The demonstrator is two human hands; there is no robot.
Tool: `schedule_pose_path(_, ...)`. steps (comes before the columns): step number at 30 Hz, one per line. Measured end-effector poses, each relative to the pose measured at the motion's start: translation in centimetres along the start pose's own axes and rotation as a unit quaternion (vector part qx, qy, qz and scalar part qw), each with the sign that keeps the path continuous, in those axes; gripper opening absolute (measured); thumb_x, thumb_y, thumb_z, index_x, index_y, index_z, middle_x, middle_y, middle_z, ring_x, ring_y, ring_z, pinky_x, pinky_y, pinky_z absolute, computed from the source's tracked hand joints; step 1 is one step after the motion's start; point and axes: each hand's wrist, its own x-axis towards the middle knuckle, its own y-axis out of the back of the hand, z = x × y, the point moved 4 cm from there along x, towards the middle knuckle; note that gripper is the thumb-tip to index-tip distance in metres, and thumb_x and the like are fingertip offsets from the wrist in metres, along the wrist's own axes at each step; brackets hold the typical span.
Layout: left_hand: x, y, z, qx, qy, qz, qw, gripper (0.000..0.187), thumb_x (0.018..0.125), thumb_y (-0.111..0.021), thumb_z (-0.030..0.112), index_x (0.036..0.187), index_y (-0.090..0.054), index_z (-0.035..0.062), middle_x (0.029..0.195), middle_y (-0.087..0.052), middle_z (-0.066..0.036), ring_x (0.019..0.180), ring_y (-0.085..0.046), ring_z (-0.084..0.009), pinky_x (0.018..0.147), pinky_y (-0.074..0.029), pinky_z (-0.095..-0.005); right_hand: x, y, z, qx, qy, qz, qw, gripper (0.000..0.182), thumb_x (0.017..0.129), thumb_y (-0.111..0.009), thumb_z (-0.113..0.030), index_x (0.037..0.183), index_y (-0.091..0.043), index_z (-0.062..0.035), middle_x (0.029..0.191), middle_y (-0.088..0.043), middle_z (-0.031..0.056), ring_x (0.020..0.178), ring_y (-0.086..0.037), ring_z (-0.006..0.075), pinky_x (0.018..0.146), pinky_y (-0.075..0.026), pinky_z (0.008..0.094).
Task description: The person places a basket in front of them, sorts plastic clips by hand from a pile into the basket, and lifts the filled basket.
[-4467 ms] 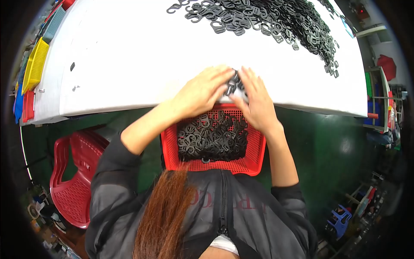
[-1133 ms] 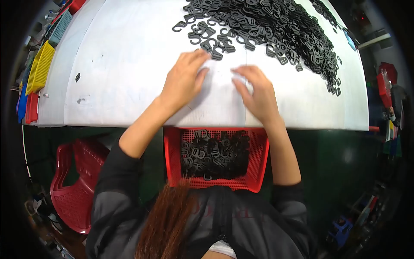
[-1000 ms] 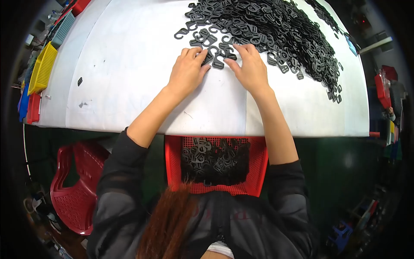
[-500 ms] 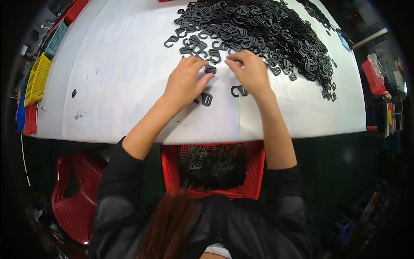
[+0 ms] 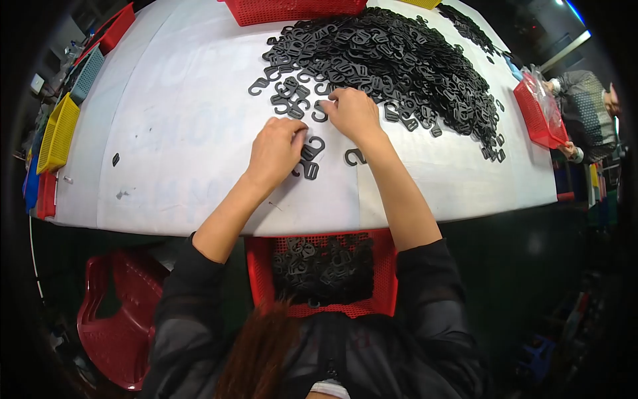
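My left hand [image 5: 274, 154] is low over the white table, with its fingers curled together. A dark bit shows at the fingertips, but I cannot make out what it is. Just right of this hand lie a black plastic hook buckle [image 5: 314, 146] and a slotted buckle end [image 5: 310, 171], partly covered by the hand. My right hand [image 5: 354, 115] reaches to the near edge of the pile, thumb and fingers closed on a hook buckle [image 5: 319, 112]. Another hook buckle [image 5: 352, 157] lies below the right wrist, partly hidden by the forearm.
A large heap of black hook buckles [image 5: 412, 66] spreads over the white table [image 5: 193, 100]. Below the table edge, a red basket [image 5: 387, 272] holds more buckles. Another red basket [image 5: 292, 10] is at the back. A person [image 5: 588, 113] stands at the right by a red basket [image 5: 531, 116].
The view has shifted, showing more of the far side. My left hand has drawn back toward me, and a buckle now lies beside it. My right hand has moved left to a buckle.
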Motion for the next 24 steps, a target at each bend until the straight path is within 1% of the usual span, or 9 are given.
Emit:
schedule_pose_path(1,0.4,0.0,-0.4,0.031,-0.036,0.055,0.997,0.021,0.084,-0.063,0.011,0.103,-0.066,0.0036,0.100,-0.063,-0.009,0.095,-0.057,-0.0272,0.079,-0.048,-0.0352,0.0,-0.5,0.1,-0.030,0.023,0.017,0.999,0.035,0.073,-0.075,-0.033,0.086,-0.069,-0.0014,0.091,-0.065,0.0184,0.088,-0.064,0.0348,0.078,-0.052,0.0430)
schedule_pose_path(3,1.4,0.1,-0.7,0.063,-0.092,0.134,0.985,0.022,0.083,-0.063,0.011,0.104,-0.065,0.0031,0.105,-0.061,-0.010,0.100,-0.054,-0.0274,0.082,-0.048,-0.0365,0.2,-1.7,-0.1,-0.063,0.010,0.005,0.998,0.046,0.068,-0.080,-0.032,0.098,-0.065,-0.0005,0.093,-0.065,0.0174,0.090,-0.064,0.0328,0.079,-0.052,0.0432)
schedule_pose_path(6,2.7,-0.9,-1.6,0.124,-0.129,0.110,0.978,0.025,0.083,-0.064,0.011,0.106,-0.064,0.0029,0.102,-0.061,-0.009,0.098,-0.055,-0.0279,0.082,-0.048,-0.0363,0.5,-1.1,-0.2,0.018,-0.075,-0.050,0.996,0.039,0.069,-0.080,-0.026,0.095,-0.060,-0.0034,0.097,-0.065,0.0154,0.095,-0.064,0.0313,0.077,-0.051,0.0436)
schedule_pose_path(10,3.0,-0.4,-1.5,0.139,-0.152,0.120,0.971,0.023,0.081,-0.063,0.008,0.103,-0.064,-0.0002,0.094,-0.062,-0.012,0.091,-0.057,-0.0273,0.080,-0.047,-0.0358,-2.3,0.8,-0.5,0.009,0.073,0.053,0.996,0.026,0.070,-0.077,-0.016,0.083,-0.056,-0.0078,0.088,-0.061,0.0105,0.088,-0.061,0.0323,0.074,-0.048,0.0435)
schedule_pose_path(13,2.4,0.9,-1.6,-0.115,0.028,0.017,0.993,0.018,0.084,-0.059,0.007,0.098,-0.067,0.0010,0.088,-0.063,-0.012,0.083,-0.059,-0.0272,0.077,-0.048,-0.0352,-5.7,2.7,0.0,0.029,0.121,-0.041,0.991,0.022,0.074,-0.074,-0.021,0.088,-0.061,-0.0093,0.092,-0.058,0.0073,0.093,-0.056,0.0285,0.079,-0.046,0.0385)
schedule_pose_path(14,2.0,0.9,-1.9,-0.152,0.028,0.001,0.988,0.018,0.086,-0.057,0.010,0.097,-0.069,0.0028,0.085,-0.063,-0.012,0.078,-0.060,-0.0270,0.075,-0.048,-0.0354,-6.7,2.7,0.3,0.060,0.133,-0.069,0.987,0.022,0.075,-0.074,-0.021,0.089,-0.063,-0.0095,0.093,-0.058,0.0074,0.095,-0.055,0.0280,0.081,-0.045,0.0380)
schedule_pose_path(16,1.5,1.3,-1.0,-0.019,-0.053,0.005,0.998,0.020,0.086,-0.058,0.013,0.101,-0.068,0.0043,0.088,-0.063,-0.011,0.083,-0.059,-0.0261,0.076,-0.048,-0.0358,-6.9,2.4,2.0,0.081,0.147,0.031,0.985,0.025,0.077,-0.072,-0.024,0.098,-0.066,-0.0102,0.099,-0.058,0.0079,0.097,-0.053,0.0271,0.083,-0.044,0.0369)
schedule_pose_path(20,0.5,-1.1,-0.3,-0.007,-0.109,0.040,0.993,0.019,0.083,-0.063,0.011,0.100,-0.067,0.0048,0.091,-0.060,-0.011,0.087,-0.056,-0.0269,0.076,-0.046,-0.0353,-6.9,-0.9,2.0,0.094,0.174,0.098,0.975,0.032,0.076,-0.072,-0.025,0.104,-0.066,-0.0100,0.104,-0.057,0.0044,0.101,-0.048,0.0258,0.086,-0.038,0.0386)
schedule_pose_path(24,-4.7,-1.6,0.9,-0.065,-0.127,-0.005,0.990,0.016,0.082,-0.065,0.009,0.097,-0.065,0.0045,0.093,-0.059,-0.010,0.089,-0.056,-0.0275,0.077,-0.046,-0.0364,-12.0,-0.5,0.6,0.116,0.177,0.030,0.977,0.029,0.077,-0.070,-0.020,0.104,-0.065,-0.0113,0.103,-0.056,0.0044,0.100,-0.048,0.0257,0.086,-0.036,0.0386)
